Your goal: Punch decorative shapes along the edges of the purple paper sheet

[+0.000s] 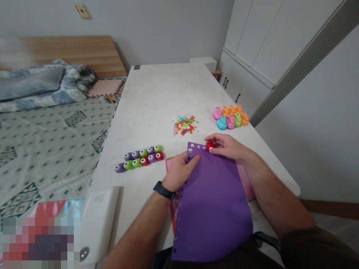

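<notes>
A purple foam sheet (213, 198) lies at the near edge of the white table (157, 97), with punched shapes along its far and left edges. My left hand (179, 172) pinches the sheet's far left corner, thumb on top. My right hand (228, 146) is closed on a small red punch (209, 146) that sits over the sheet's far edge. Under the purple sheet lie a pink sheet (246, 183) and a red one (168, 163).
Two rows of small purple, green and red punches (140, 158) lie left of my hands. A pile of coloured confetti (184, 125) sits beyond, larger pink, orange, green and blue punches (231, 116) at the right. A white box (97, 224) stands near left; a bed (47, 123) lies beside the table.
</notes>
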Demonstrator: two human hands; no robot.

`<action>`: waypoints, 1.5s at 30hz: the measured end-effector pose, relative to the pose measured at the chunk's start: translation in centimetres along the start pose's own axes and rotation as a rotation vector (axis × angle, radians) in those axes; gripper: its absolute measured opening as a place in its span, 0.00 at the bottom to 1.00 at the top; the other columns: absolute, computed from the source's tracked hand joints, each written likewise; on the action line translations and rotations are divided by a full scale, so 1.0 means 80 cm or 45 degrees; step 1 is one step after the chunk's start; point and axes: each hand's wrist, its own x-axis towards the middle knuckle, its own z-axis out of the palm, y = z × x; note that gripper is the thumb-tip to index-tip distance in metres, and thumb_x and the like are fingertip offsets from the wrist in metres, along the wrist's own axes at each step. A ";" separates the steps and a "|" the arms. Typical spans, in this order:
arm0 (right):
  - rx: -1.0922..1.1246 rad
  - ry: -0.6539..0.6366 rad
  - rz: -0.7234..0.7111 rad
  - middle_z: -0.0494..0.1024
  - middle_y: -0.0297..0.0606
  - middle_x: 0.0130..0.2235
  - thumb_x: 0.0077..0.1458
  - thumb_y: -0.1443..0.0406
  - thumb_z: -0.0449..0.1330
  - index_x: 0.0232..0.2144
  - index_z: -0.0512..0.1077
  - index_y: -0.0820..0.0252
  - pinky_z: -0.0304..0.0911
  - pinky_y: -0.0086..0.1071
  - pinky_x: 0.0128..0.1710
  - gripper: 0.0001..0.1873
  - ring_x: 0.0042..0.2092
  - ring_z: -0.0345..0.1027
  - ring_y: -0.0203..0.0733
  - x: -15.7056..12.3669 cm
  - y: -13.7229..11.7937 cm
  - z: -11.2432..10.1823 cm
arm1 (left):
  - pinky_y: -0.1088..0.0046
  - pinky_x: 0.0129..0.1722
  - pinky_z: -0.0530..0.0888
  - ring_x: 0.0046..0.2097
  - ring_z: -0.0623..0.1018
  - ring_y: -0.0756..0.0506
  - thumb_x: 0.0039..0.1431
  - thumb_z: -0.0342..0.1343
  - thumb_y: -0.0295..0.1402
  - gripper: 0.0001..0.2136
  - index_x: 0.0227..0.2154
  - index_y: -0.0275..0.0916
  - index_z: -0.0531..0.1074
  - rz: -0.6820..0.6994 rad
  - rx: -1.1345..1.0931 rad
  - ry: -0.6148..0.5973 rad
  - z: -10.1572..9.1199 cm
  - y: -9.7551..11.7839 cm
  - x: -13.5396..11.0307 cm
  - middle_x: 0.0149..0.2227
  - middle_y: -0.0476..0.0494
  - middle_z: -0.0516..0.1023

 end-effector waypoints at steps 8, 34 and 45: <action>0.114 -0.013 0.026 0.79 0.42 0.49 0.50 0.65 0.69 0.51 0.74 0.59 0.66 0.42 0.54 0.24 0.47 0.73 0.42 -0.003 -0.003 -0.002 | 0.71 0.35 0.75 0.34 0.79 0.46 0.63 0.56 0.46 0.17 0.43 0.38 0.78 0.020 0.011 0.020 0.000 -0.004 0.002 0.38 0.43 0.84; 0.036 -0.043 -0.036 0.77 0.41 0.48 0.52 0.64 0.69 0.55 0.71 0.56 0.67 0.41 0.53 0.27 0.47 0.72 0.42 -0.004 0.000 -0.005 | 0.73 0.33 0.73 0.33 0.77 0.46 0.63 0.56 0.44 0.14 0.39 0.38 0.77 0.073 0.049 0.054 0.001 0.002 0.000 0.34 0.45 0.82; 0.027 -0.046 0.042 0.79 0.40 0.47 0.49 0.65 0.70 0.49 0.75 0.58 0.66 0.41 0.53 0.23 0.46 0.73 0.43 -0.004 -0.003 -0.006 | 0.73 0.33 0.72 0.33 0.77 0.46 0.63 0.57 0.44 0.15 0.41 0.38 0.78 0.071 0.067 0.074 0.002 0.001 0.000 0.36 0.45 0.83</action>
